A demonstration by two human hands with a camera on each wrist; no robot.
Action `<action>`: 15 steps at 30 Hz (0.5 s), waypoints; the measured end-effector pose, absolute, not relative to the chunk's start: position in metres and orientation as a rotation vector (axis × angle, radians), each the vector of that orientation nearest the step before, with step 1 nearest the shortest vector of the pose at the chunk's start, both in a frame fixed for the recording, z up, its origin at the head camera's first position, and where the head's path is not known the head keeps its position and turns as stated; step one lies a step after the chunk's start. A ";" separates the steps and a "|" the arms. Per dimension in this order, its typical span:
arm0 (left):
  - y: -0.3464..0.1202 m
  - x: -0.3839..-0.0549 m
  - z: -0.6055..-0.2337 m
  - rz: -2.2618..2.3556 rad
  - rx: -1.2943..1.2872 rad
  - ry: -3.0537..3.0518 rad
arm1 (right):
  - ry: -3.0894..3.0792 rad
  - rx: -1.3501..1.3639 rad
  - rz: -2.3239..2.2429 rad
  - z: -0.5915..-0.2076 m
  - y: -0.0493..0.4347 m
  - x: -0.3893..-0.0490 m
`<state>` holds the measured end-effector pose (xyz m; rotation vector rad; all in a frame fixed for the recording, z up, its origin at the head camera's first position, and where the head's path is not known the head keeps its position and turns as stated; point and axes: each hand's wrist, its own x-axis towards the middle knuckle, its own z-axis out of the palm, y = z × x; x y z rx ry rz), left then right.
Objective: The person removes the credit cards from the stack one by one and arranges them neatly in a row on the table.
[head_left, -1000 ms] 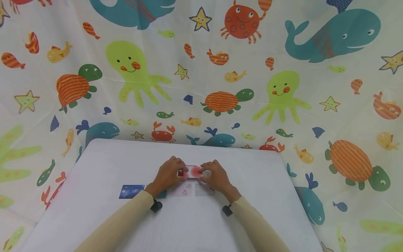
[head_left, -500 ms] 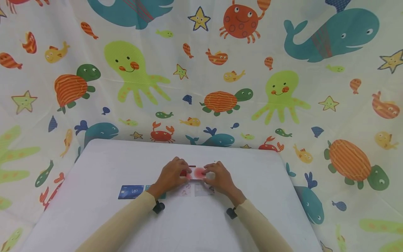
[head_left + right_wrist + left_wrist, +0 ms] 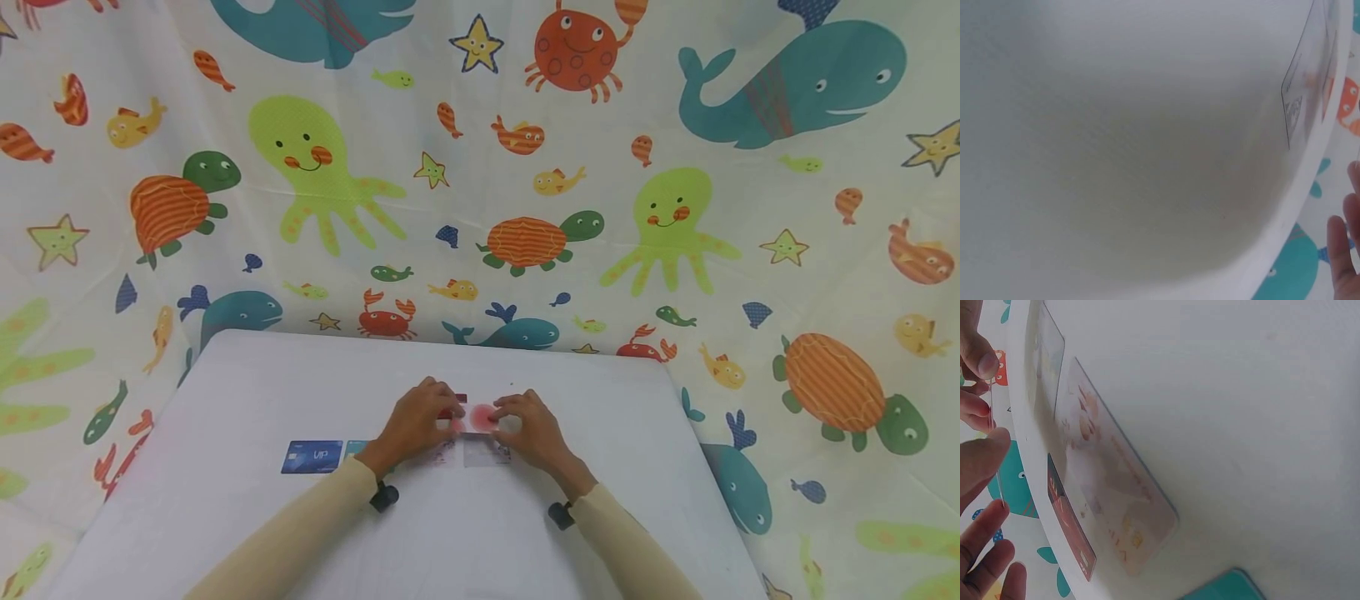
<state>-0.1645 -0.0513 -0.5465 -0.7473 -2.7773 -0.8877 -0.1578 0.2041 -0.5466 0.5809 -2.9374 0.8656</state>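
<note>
A white card with a pinkish-red disc (image 3: 482, 418) is held between both hands over the table, its edge thin and side-on in the left wrist view. My left hand (image 3: 412, 423) pinches its left end with the thumb below and fingertips above. At the right end, my right hand (image 3: 531, 432) pinches it the same way; only some of its fingers (image 3: 1340, 247) show in the right wrist view. Beneath lie a pale card with pink figures (image 3: 1107, 469) and a greyish card (image 3: 483, 455). A dark red card (image 3: 1071, 519) lies farther back, partly behind the left hand.
On the left lie a blue VIP card (image 3: 313, 457) and a teal card (image 3: 1229, 589), the latter mostly covered by the left wrist in the head view. The white table (image 3: 247, 400) ends at a sea-animal curtain (image 3: 465, 250).
Both hands have shifted slightly right and toward the body with the white card. More of the red card's right end shows behind it.
</note>
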 end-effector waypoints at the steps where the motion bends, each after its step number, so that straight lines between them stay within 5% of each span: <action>1: -0.051 -0.164 -0.546 -0.885 -0.748 -2.783 | -2.934 0.581 0.869 -0.546 0.205 -0.157; 15: -0.039 -0.165 -0.544 -0.863 -0.785 -2.771 | -2.915 0.564 0.873 -0.543 0.218 -0.151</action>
